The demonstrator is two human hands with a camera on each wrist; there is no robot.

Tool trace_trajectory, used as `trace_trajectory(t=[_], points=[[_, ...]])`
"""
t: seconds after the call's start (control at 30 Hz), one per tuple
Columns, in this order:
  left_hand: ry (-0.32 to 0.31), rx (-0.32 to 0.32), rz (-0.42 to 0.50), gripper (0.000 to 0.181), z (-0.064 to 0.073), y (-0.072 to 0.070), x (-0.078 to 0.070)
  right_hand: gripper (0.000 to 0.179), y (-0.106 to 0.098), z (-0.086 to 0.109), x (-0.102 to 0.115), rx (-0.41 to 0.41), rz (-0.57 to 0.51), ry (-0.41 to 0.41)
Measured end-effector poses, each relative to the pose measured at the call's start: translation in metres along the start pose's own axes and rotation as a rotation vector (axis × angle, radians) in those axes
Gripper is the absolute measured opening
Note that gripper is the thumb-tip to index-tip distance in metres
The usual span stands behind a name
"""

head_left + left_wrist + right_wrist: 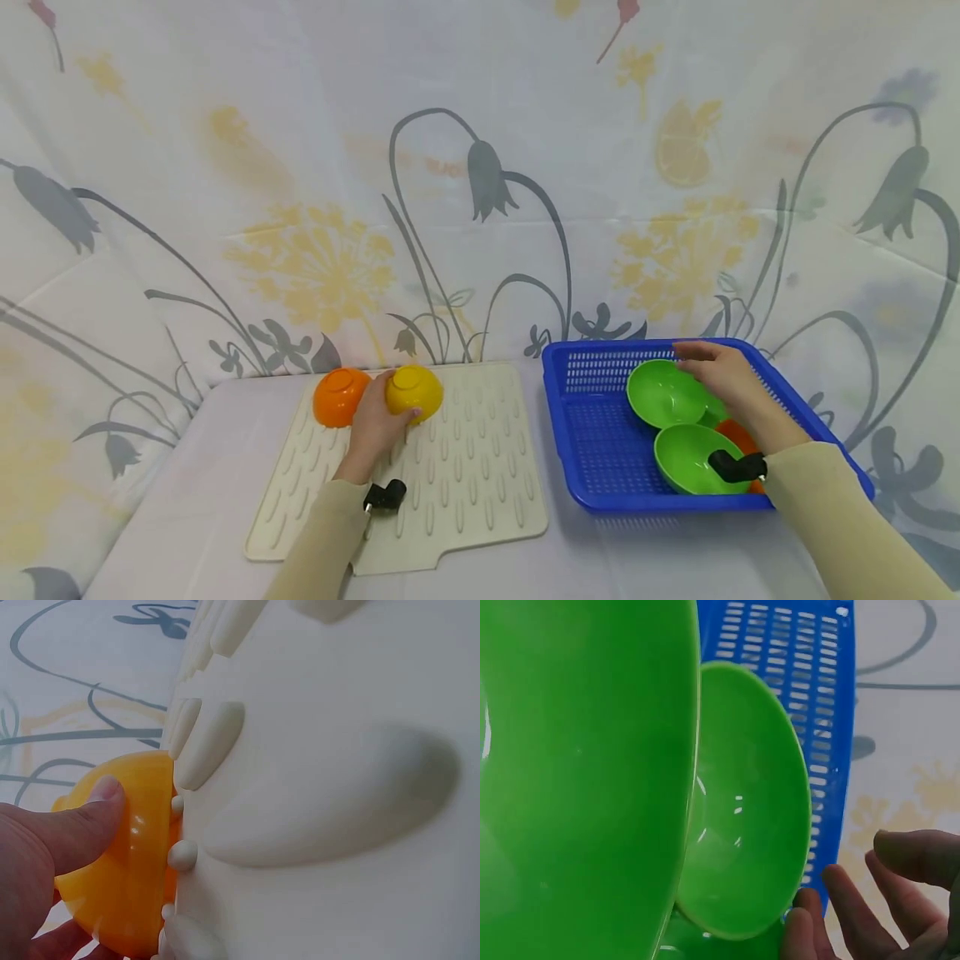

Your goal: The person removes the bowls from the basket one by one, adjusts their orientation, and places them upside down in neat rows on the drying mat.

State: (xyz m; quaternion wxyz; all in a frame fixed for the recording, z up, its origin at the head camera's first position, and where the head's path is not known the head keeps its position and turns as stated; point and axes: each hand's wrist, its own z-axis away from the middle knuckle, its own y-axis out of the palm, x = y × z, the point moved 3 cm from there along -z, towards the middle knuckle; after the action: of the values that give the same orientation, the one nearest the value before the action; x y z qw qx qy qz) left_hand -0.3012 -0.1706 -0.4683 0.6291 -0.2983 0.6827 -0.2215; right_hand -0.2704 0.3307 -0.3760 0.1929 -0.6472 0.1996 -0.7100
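Cream rubber mat [465,467]: two bowls sit upside down at its far left corner, an orange bowl [340,397] and, just beside it, a yellow bowl [415,390].
Left hand [377,423]: curled round the yellow bowl, thumb [90,814] pressed on its side; the wrist view shows the bowl's rim down against the mat's ridges [214,742].
Right hand [723,372]: reaching into the blue basket [592,454], fingers [855,915] loosely spread at the rim of the upper green bowl [663,392]; they touch or nearly touch it, and no firm grip shows.
Still in the basket: a second green bowl [686,457] lying nearer the person, something green under the upper bowl, and an orange piece [738,435] partly hidden by the wrist.
Progress, as judged: two bowls look already set out to drain, the yellow one just being placed; at least three pieces appear left to move across.
Backdrop: a flowered cloth [480,167] covers the table and wall.
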Motion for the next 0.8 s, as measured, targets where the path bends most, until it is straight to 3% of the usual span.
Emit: trace_trajectory(t=[0.37,0.8], points=[[-0.005,-0.004,0.006,0.078,0.000,0.001,-0.001,0.052,-0.006,-0.009,-0.014,0.037,0.122,0.049],[-0.013,-0.004,-0.006,0.078,-0.001,0.001,-0.001,0.051,-0.005,-0.008,-0.025,-0.007,0.120,0.086]])
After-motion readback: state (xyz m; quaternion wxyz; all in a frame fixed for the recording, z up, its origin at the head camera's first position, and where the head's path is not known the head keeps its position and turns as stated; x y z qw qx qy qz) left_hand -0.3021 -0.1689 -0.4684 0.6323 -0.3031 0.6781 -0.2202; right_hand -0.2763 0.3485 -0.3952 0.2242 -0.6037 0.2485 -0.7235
